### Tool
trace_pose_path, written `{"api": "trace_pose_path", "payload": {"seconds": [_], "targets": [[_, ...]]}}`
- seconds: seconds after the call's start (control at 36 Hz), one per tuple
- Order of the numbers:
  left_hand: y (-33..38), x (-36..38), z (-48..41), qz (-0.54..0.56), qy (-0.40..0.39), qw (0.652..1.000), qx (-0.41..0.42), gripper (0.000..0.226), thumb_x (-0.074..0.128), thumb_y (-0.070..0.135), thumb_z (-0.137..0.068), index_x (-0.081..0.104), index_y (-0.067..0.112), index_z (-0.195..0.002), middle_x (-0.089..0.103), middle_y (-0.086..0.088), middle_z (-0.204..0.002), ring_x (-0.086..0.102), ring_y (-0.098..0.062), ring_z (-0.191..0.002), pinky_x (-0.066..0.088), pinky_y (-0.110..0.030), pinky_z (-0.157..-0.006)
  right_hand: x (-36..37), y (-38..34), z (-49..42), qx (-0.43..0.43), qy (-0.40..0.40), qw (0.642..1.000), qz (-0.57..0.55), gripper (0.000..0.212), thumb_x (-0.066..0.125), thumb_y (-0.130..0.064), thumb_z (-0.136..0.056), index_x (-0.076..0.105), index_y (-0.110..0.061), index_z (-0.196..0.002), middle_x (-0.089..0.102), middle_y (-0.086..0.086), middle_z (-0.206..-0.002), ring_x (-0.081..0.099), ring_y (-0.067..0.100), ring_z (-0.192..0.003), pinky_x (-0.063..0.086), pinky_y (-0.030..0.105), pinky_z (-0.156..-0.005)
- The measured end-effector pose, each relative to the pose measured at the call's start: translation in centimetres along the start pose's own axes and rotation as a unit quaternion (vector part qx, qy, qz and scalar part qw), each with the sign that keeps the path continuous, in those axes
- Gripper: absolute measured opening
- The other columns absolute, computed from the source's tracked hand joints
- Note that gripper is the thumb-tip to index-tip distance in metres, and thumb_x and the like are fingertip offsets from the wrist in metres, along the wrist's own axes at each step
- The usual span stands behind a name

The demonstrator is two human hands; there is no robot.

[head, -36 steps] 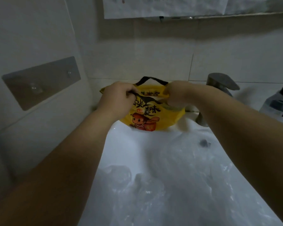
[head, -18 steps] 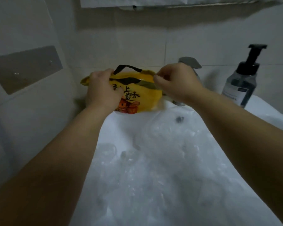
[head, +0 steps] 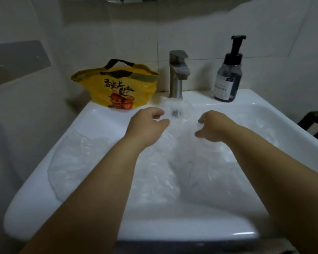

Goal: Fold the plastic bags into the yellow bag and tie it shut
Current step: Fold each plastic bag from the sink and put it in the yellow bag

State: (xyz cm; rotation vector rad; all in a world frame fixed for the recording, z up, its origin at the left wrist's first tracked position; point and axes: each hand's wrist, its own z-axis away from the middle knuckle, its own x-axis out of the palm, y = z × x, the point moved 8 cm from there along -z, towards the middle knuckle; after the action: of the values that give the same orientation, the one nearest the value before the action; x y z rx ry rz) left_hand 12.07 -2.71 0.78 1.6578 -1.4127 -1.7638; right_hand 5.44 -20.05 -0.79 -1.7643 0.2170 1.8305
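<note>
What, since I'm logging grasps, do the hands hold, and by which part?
Not the yellow bag, standing free on the sink. Whether the left hand or right hand pinches the clear plastic bags cannot be told.

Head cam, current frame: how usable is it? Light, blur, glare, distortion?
Head view: dim, flat light, with soft shadows on the wall by the yellow bag and faucet. Bag print and soap bottle are fairly sharp, while the front rim of the sink is smeared. The clear plastic bags barely separate from the white basin, and there are small glare streaks on the rim. The wide angle bends the tile lines.
</note>
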Motion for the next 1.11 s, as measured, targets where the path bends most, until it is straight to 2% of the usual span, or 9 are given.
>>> {"api": "trace_pose_path", "payload": {"seconds": [0.11, 0.25, 0.44, 0.58, 0.67, 0.75, 0.89, 1.0, 1.11], "targets": [[0.7, 0.8, 0.3, 0.049, -0.006, 0.999, -0.015, 0.042, 0.064, 0.030, -0.092, 0.058, 0.019, -0.132, 0.058, 0.002, -0.131, 0.052, -0.008, -0.108, 0.039, -0.023, -0.086, -0.9, 1.1, -0.2, -0.010, 0.085, 0.976, -0.202, 0.024, 0.050, -0.024, -0.098, 0.063, -0.006, -0.108, 0.059, 0.005, -0.091, 0.056, 0.021, -0.081, 0.045, 0.031, -0.071], [1.3, 1.6, 0.6, 0.184, -0.047, 0.981, -0.027, 0.076, 0.071, 0.046, -0.080, 0.039, 0.027, -0.146, 0.043, 0.003, -0.147, 0.043, -0.013, -0.131, 0.037, -0.027, -0.091, -3.3, -2.1, 1.7, -0.088, -0.005, 0.776, -0.625, 0.018, 0.048, -0.019, -0.100, 0.057, -0.008, -0.110, 0.056, 0.007, -0.091, 0.058, 0.025, -0.090, 0.054, 0.034, -0.080], [1.4, 2.2, -0.2, 0.193, -0.097, 0.976, -0.008, 0.106, 0.076, 0.051, -0.059, 0.027, 0.032, -0.151, 0.048, 0.007, -0.141, 0.047, -0.013, -0.128, 0.042, -0.023, -0.085, -2.8, -3.7, 2.3, -0.103, -0.089, 0.596, -0.791, 0.024, 0.042, -0.021, -0.101, 0.056, -0.010, -0.086, 0.056, 0.003, -0.069, 0.058, 0.016, -0.072, 0.050, 0.037, -0.085], [0.3, 3.5, -0.5, 0.132, -0.142, 0.981, 0.002, 0.066, 0.082, 0.039, -0.073, 0.057, 0.028, -0.133, 0.065, 0.007, -0.120, 0.058, -0.010, -0.114, 0.048, -0.023, -0.093, -3.3, -2.5, 1.5, -0.090, -0.116, 0.458, -0.877, 0.027, 0.047, -0.023, -0.099, 0.063, -0.009, -0.082, 0.065, 0.004, -0.074, 0.065, 0.017, -0.073, 0.052, 0.037, -0.076], [0.7, 3.2, -0.6, 0.134, -0.100, 0.986, 0.018, 0.012, 0.066, 0.020, -0.091, 0.071, 0.020, -0.101, 0.068, 0.010, -0.091, 0.061, -0.006, -0.089, 0.047, -0.013, -0.076, -3.0, -2.7, 1.3, -0.100, -0.103, 0.502, -0.853, 0.025, 0.045, -0.024, -0.100, 0.061, -0.009, -0.088, 0.065, 0.003, -0.074, 0.066, 0.017, -0.073, 0.057, 0.035, -0.073], [1.3, 2.2, -1.0, 0.219, -0.056, 0.974, 0.024, 0.013, 0.062, 0.022, -0.093, 0.068, 0.033, -0.090, 0.069, 0.019, -0.086, 0.061, 0.000, -0.086, 0.046, -0.021, -0.078, -2.7, -3.5, 1.4, -0.112, -0.099, 0.563, -0.813, 0.026, 0.042, -0.028, -0.101, 0.058, -0.008, -0.104, 0.060, 0.005, -0.086, 0.060, 0.024, -0.088, 0.052, 0.038, -0.089], [1.6, 2.9, -0.5, 0.285, -0.106, 0.953, 0.016, 0.016, 0.064, 0.025, -0.090, 0.063, 0.028, -0.105, 0.071, 0.013, -0.094, 0.064, -0.005, -0.091, 0.050, -0.029, -0.083, -2.9, -5.2, 2.5, -0.166, -0.134, 0.612, -0.761, 0.029, 0.042, -0.016, -0.090, 0.054, -0.006, -0.115, 0.060, 0.008, -0.088, 0.057, 0.026, -0.079, 0.051, 0.033, -0.069], [0.3, 1.1, -1.3, 0.444, -0.037, 0.894, -0.050, 0.012, 0.053, 0.020, -0.098, 0.063, 0.022, -0.103, 0.072, 0.003, -0.090, 0.066, -0.015, -0.089, 0.053, -0.039, -0.089, -4.1, -3.6, 2.2, -0.185, 0.050, 0.804, -0.563, 0.034, 0.048, -0.005, -0.093, 0.054, -0.016, -0.125, 0.060, 0.001, -0.108, 0.059, 0.021, -0.100, 0.053, 0.027, -0.082], [-1.3, 0.0, -1.8, 0.501, -0.027, 0.861, -0.085, 0.016, 0.052, 0.019, -0.098, 0.063, 0.015, -0.109, 0.070, -0.007, -0.105, 0.066, -0.024, -0.098, 0.057, -0.036, -0.085, -2.4, -4.1, 1.9, -0.210, 0.001, 0.871, -0.444, 0.071, 0.070, -0.018, -0.084, 0.035, -0.032, -0.144, 0.046, -0.003, -0.139, 0.050, 0.013, -0.110, 0.041, 0.014, -0.067]]}}
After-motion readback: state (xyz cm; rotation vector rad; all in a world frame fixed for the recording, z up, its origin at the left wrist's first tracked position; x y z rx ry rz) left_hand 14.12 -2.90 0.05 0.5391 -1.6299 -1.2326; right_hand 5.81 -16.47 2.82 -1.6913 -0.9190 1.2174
